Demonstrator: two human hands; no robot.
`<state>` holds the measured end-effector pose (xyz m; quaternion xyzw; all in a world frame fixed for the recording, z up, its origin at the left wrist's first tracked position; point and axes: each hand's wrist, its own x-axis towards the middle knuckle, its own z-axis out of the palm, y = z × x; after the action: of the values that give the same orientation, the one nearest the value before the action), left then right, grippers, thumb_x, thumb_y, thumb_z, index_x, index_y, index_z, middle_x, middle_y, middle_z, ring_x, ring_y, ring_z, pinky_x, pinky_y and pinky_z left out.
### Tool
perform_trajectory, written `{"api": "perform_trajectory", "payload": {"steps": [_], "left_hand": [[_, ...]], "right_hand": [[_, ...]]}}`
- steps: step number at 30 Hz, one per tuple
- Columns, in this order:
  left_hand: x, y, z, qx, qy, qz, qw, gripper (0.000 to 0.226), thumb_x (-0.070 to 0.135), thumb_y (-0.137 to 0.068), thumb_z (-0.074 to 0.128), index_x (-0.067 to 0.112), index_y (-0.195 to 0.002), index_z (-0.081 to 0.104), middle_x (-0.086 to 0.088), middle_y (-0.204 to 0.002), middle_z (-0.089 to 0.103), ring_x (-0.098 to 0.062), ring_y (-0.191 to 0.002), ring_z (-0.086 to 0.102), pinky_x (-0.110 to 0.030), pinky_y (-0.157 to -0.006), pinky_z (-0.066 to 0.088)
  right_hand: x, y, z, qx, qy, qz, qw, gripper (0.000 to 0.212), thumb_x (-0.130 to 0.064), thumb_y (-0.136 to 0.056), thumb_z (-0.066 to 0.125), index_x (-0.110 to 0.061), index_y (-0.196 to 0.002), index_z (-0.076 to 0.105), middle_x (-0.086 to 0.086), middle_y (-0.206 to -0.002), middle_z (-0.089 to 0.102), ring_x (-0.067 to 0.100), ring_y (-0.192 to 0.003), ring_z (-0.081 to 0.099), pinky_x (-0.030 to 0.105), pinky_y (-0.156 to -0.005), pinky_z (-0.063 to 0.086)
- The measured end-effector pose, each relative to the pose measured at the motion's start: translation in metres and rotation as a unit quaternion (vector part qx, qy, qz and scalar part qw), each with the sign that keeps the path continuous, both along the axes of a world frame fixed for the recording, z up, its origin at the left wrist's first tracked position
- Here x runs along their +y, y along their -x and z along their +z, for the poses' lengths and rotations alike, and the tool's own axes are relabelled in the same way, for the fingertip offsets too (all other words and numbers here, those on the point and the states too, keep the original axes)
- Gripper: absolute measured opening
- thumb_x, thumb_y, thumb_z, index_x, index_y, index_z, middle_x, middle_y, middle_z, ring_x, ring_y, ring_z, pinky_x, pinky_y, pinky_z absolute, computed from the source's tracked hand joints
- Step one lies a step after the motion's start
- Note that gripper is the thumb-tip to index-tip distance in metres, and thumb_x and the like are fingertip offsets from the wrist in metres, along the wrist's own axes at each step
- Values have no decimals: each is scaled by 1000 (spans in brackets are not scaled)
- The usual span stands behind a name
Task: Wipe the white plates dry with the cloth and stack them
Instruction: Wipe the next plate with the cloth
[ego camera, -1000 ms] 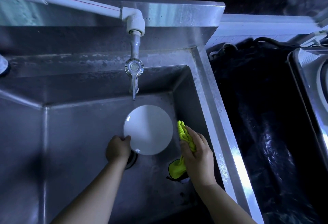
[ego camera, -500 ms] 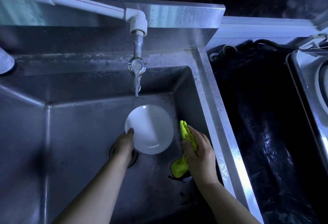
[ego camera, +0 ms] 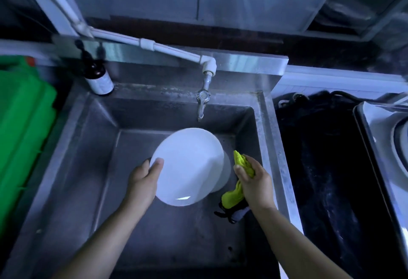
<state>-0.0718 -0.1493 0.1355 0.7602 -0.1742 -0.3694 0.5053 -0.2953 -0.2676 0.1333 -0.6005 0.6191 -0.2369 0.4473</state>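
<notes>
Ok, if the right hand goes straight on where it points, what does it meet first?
Probably the right rim of the white plate, cloth leading; depth unclear, it may pass beside.

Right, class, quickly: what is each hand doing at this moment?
Left hand: grips the white plate by its rim.
Right hand: holds the yellow-green cloth.
</notes>
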Motion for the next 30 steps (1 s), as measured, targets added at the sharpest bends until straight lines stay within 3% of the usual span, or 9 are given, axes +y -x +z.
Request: {"api": "perform_trajectory", "payload": {"steps": [3, 5, 8, 11, 16, 20, 23, 27, 30], "left_hand": [[21, 16, 56, -58, 35, -20, 997, 32, 31, -97, 54, 12, -70, 57, 20, -56, 59, 5, -54, 55, -12, -52, 42], [30, 27, 90, -77, 64, -30, 995, 33, 34, -96, 56, 15, -69, 57, 15, -64, 62, 0, -62, 58, -18, -58, 45], [40, 37, 138, -115, 102, -42, 987, 50, 51, -82, 53, 1, -85, 58, -2, -82, 53, -14, -77, 51, -31, -69, 39], [48, 44, 183, -162, 141, -51, 975, 62, 53, -77, 52, -6, -92, 61, -5, -82, 58, -15, -77, 55, -29, -67, 43], [61, 61, 243, -235, 223, -99, 941, 26, 68, -81, 52, 52, -96, 67, 26, -93, 71, 8, -85, 65, -6, -68, 48], [62, 72, 269, -257, 273, -40, 926, 46, 88, -63, 52, 52, -85, 68, 25, -79, 71, 9, -73, 64, -8, -62, 47], [59, 77, 281, -257, 326, 24, 909, 54, 78, -69, 54, 25, -73, 66, 11, -63, 62, -3, -61, 56, -22, -57, 46], [59, 74, 296, -242, 356, 54, 901, 74, 79, -73, 49, 5, -73, 52, -7, -74, 52, -15, -73, 49, -41, -66, 45], [57, 69, 304, -167, 358, 85, 915, 71, 84, -66, 54, 14, -73, 59, -4, -82, 59, -17, -78, 56, -43, -74, 48]], "right_hand": [[5, -1, 33, -48, 16, 56, 997, 27, -28, -89, 66, -25, -116, 64, -5, -104, 68, 13, -95, 64, 22, -80, 53], [10, -1, 60, -89, 35, 90, 991, 17, -26, -91, 64, -33, -106, 62, -8, -99, 68, 9, -92, 64, 10, -69, 48], [15, 5, 101, -148, 73, 111, 980, 12, -27, -93, 61, -31, -103, 65, -1, -100, 68, 12, -89, 62, 20, -72, 47], [16, 14, 142, -176, 140, 140, 964, 5, -28, -93, 60, -31, -90, 64, -7, -83, 61, 5, -74, 56, 14, -64, 42], [17, 19, 195, -197, 232, 152, 940, 32, -23, -95, 58, -39, -68, 50, -15, -66, 49, -1, -64, 47, 12, -59, 35], [17, 15, 227, -220, 264, 155, 926, 19, -25, -95, 57, -35, -80, 58, -14, -75, 56, -4, -70, 53, 10, -63, 39], [18, 12, 242, -252, 267, 156, 917, 10, -28, -95, 56, -26, -92, 65, -10, -83, 63, 0, -76, 56, 16, -68, 43], [21, 9, 265, -238, 303, 158, 909, 11, -25, -94, 59, -34, -89, 64, -12, -82, 61, -2, -76, 55, 22, -69, 42], [20, 8, 286, -189, 367, 119, 903, 26, -22, -90, 64, -22, -116, 66, -4, -102, 61, 8, -92, 56, 16, -85, 41]]}}
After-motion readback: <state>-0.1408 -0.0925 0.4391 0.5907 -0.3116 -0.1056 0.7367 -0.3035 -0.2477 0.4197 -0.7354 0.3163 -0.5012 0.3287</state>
